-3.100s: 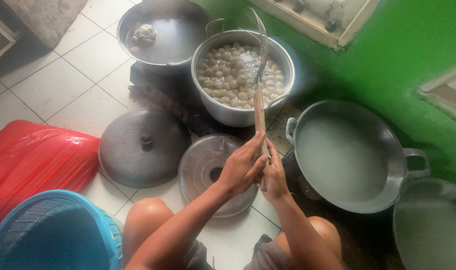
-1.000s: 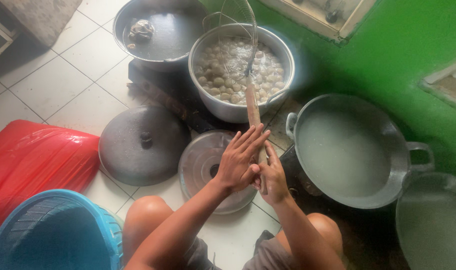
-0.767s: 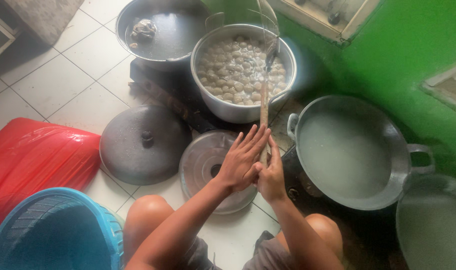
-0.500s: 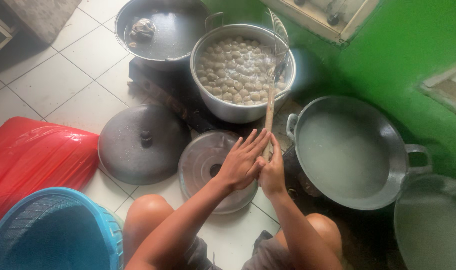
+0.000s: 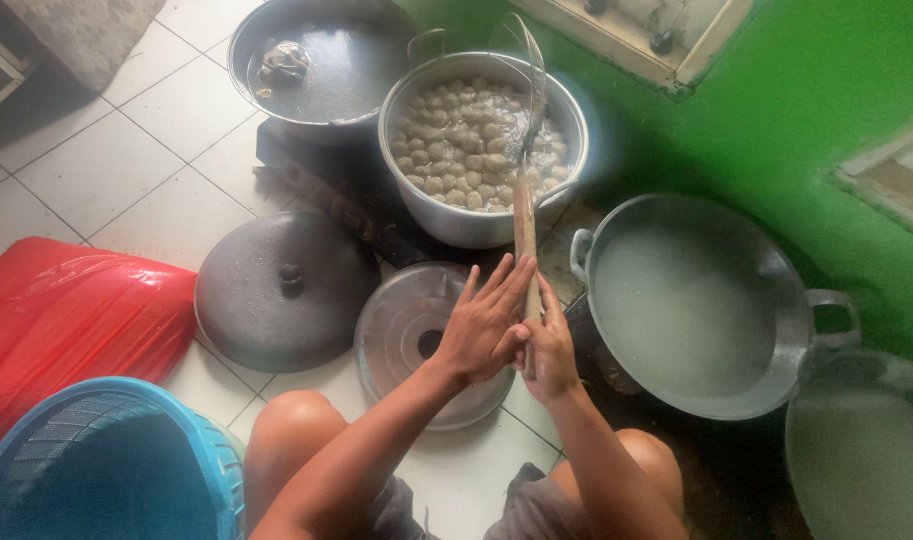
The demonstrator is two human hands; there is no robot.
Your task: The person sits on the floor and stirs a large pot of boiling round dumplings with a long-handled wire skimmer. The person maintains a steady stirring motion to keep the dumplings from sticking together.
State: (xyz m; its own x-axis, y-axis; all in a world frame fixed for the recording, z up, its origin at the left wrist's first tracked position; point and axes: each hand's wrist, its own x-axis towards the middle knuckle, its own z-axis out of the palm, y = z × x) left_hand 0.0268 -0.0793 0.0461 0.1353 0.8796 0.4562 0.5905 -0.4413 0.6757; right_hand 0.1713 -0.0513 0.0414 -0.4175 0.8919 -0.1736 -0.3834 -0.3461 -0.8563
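Observation:
A wooden-handled wire skimmer (image 5: 525, 215) stands in a metal pot (image 5: 446, 215) full of pale round balls (image 5: 461, 150) in liquid. My left hand (image 5: 484, 325) and my right hand (image 5: 548, 345) press the handle's lower end between their palms, fingers stretched out. The skimmer's wire basket reaches up over the pot's right side.
A wide pan of cloudy liquid (image 5: 691, 300) sits to the right, another pan (image 5: 861, 450) beyond it. A dark wok (image 5: 326, 55) lies behind the pot. Two lids (image 5: 281, 290) (image 5: 416, 325) rest on the tiled floor. A red bag (image 5: 66, 320) and blue basket (image 5: 96, 470) sit left.
The skimmer swung from the pot's middle to its right side and back toward the middle, as my palms kept the handle between them.

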